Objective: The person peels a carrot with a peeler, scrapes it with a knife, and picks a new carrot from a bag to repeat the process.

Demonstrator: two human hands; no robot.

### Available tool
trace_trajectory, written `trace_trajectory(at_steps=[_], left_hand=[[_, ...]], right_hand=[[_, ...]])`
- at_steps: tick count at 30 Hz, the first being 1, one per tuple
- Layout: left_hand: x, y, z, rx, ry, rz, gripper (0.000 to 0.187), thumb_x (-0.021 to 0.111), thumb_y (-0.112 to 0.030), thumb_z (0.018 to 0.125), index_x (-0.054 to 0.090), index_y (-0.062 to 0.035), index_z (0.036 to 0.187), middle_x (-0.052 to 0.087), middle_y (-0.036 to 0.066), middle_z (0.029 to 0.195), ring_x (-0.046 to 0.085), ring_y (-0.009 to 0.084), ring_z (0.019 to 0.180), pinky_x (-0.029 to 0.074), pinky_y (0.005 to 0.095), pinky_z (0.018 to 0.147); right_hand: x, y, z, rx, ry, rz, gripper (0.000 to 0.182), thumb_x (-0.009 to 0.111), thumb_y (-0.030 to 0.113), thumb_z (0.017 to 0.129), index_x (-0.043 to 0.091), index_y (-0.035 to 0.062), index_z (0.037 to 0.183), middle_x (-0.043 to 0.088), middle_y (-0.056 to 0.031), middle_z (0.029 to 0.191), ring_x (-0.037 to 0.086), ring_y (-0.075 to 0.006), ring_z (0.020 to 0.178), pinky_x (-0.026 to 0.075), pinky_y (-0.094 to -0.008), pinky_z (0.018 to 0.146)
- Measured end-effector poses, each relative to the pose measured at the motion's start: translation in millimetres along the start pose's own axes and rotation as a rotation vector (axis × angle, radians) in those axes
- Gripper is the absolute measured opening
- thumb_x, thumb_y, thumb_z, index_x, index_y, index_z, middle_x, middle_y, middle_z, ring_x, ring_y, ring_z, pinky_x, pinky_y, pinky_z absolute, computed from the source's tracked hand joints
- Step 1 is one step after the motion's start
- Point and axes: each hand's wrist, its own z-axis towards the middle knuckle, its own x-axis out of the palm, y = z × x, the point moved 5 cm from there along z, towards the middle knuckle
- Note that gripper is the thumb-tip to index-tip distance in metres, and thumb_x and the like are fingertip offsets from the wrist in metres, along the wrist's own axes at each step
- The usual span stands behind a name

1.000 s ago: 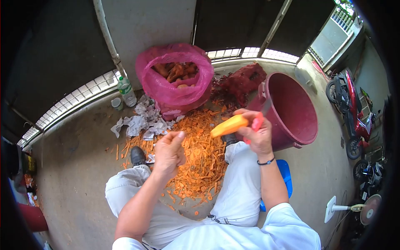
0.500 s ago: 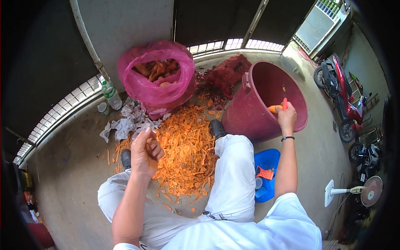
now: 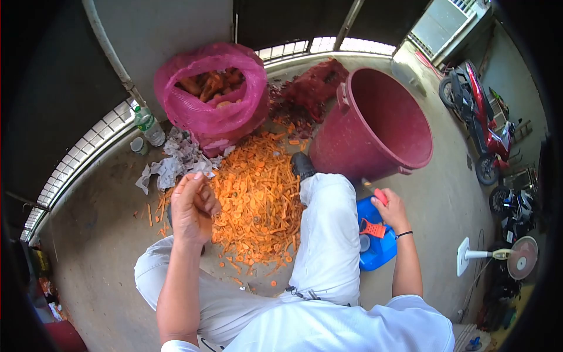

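Observation:
My right hand (image 3: 392, 209) grips a small red-handled knife (image 3: 381, 196), its short blade pointing up and left above the edge of a blue tray (image 3: 382, 256). An orange slotted plastic tool (image 3: 372, 228) lies in that tray. My left hand (image 3: 192, 201) is closed with fingers curled, over the left edge of a heap of carrot peelings and slices (image 3: 255, 205); no object shows in it. The heap lies on the floor between my legs. Just beyond my right hand leans a large maroon tub (image 3: 358, 138), its mouth tilted toward me.
A pink sack (image 3: 252, 111) of unpeeled roots stands past the heap. Beside it are crumpled paper (image 3: 176, 158), a plastic bottle (image 3: 149, 126), a cup (image 3: 139, 146) and a red net sack (image 3: 314, 88). At right are a fan (image 3: 521, 258) and motorbikes (image 3: 485, 126).
My right hand has moved from the tub's mouth down to the blue tray, keeping the knife. The carrot it held with the knife no longer shows. My left hand stays curled near the heap.

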Motion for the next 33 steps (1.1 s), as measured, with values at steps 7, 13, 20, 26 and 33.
trace_trajectory(at_steps=[7,13,20,26,33], left_hand=[[-3,-2,3,0.013,0.029,0.007,0.018,0.071,-0.025,0.096,0.056,-0.0140,0.092,0.041,-0.005,0.066,0.035,0.0085,0.052,0.030,0.0271,0.049],[-7,0,11,-0.002,-0.030,0.017,0.012,0.070,-0.020,0.096,0.061,-0.0122,0.098,0.048,-0.003,0.070,0.040,0.0091,0.053,0.034,0.0271,0.049],[-14,4,16,-0.027,-0.059,0.078,0.011,0.070,-0.017,0.097,0.061,-0.0104,0.097,0.051,-0.003,0.071,0.042,0.0083,0.053,0.037,0.0268,0.048],[-16,4,18,-0.038,-0.057,0.100,0.012,0.070,-0.016,0.096,0.060,-0.0100,0.096,0.051,-0.003,0.071,0.043,0.0080,0.053,0.037,0.0260,0.048],[-15,7,31,-0.040,-0.022,0.205,0.013,0.072,-0.017,0.096,0.061,-0.0098,0.096,0.054,-0.003,0.073,0.048,0.0062,0.054,0.040,0.0246,0.048]], right_hand=[[34,-92,-54,0.059,0.156,-0.188,0.034,0.077,0.021,0.084,0.069,0.0045,0.112,0.068,-0.0210,0.104,0.065,-0.0424,0.097,0.052,-0.0501,0.085],[40,-88,-64,-0.029,-0.055,-0.206,0.035,0.076,0.022,0.087,0.070,0.0024,0.115,0.069,-0.0176,0.105,0.061,-0.0386,0.108,0.047,-0.0488,0.095],[34,-37,-82,-0.203,0.147,-0.150,0.042,0.075,0.016,0.064,0.073,0.0023,0.104,0.068,-0.0143,0.104,0.058,-0.0342,0.105,0.045,-0.0444,0.098],[39,-49,-79,-0.031,0.273,-0.150,0.033,0.081,0.010,0.063,0.072,0.0025,0.094,0.069,-0.0131,0.095,0.060,-0.0330,0.102,0.048,-0.0433,0.094],[46,-60,-78,0.372,0.416,0.069,0.021,0.081,0.000,0.071,0.064,0.0020,0.084,0.068,-0.0134,0.090,0.066,-0.0184,0.086,0.053,-0.0306,0.079]])
